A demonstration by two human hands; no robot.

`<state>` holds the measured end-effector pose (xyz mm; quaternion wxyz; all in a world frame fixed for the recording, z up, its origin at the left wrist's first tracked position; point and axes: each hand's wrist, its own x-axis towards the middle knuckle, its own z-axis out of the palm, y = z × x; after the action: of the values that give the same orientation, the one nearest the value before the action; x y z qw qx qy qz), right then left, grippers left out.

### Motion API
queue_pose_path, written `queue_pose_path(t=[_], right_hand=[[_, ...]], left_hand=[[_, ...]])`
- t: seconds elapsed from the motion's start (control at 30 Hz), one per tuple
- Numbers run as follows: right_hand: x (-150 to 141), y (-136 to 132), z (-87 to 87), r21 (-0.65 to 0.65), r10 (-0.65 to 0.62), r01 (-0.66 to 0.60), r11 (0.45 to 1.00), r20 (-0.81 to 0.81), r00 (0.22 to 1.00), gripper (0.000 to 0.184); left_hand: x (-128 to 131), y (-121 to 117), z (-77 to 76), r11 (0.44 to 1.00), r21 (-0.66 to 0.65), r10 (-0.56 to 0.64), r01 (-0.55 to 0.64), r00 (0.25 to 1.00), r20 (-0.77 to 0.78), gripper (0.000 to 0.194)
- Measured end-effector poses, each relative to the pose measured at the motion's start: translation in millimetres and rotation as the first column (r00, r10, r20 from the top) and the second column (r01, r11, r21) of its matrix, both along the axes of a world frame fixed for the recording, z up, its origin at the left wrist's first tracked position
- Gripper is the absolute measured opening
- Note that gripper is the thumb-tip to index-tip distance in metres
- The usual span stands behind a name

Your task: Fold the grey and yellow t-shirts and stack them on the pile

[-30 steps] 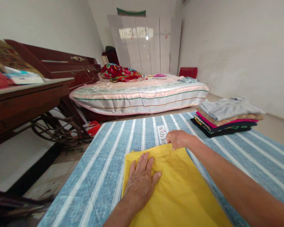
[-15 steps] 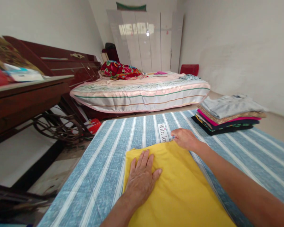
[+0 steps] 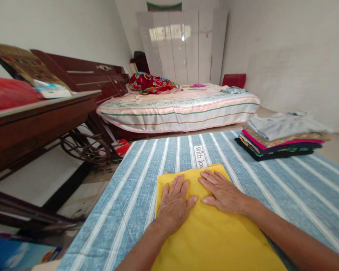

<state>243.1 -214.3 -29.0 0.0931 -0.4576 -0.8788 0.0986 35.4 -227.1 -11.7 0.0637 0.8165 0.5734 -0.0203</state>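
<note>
A folded yellow cloth [image 3: 211,241], seemingly a garment, lies on a blue-and-white striped tablecloth [image 3: 124,195] in the head view. My left hand [image 3: 176,205] rests flat on its upper left part, fingers stretched forward. On the upper right part my right hand [image 3: 222,190] is also flat, palm down with fingers spread. The two thumbs point towards each other with a small gap between them. The lower end of the yellow cloth runs out of the bottom of the picture.
Folded clothes [image 3: 282,137] are stacked at the right, a grey one on top. Beyond the table stands a bed [image 3: 180,116] with a red floral blanket [image 3: 154,83]. At left is a wooden sewing-machine table [image 3: 42,128] carrying a red bag [image 3: 12,92].
My right hand has let go of the cloth's far right corner and come down flat on top. The left hand stays pressed on the cloth. The view has shifted slightly left.
</note>
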Motion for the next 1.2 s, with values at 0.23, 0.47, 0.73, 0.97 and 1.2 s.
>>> queue_pose_path(t=[0.23,0.47,0.73,0.97,1.2], right_hand=[[7.6,4.7,2.9,0.081,-0.085,0.083,0.993,0.019,0.996,0.071],[11.7,9.3,-7.3,0.031,-0.092,0.090,0.995,0.066,0.994,0.074],[-4.3,-26.9,12.7,0.065,0.041,-0.044,0.997,0.036,0.998,0.079],[-11.6,-40.2,4.4,-0.020,0.112,-0.111,0.994,0.044,0.993,0.084],[-11.0,-65.7,13.7,-0.012,0.158,-0.158,0.987,0.007,0.987,0.088]], left_hand=[[-15.8,1.5,10.8,0.995,0.056,0.085,-0.083,0.996,-0.036,0.064],[-36.6,12.1,-1.8,0.995,0.001,0.098,-0.098,0.995,0.000,0.073],[-23.2,-13.4,7.8,0.998,0.053,0.025,-0.024,1.000,-0.018,0.066],[-14.2,-27.4,4.6,0.998,-0.011,-0.062,0.062,0.998,-0.026,0.070],[-8.7,-61.1,14.2,0.996,-0.006,-0.088,0.088,0.996,-0.003,0.065]])
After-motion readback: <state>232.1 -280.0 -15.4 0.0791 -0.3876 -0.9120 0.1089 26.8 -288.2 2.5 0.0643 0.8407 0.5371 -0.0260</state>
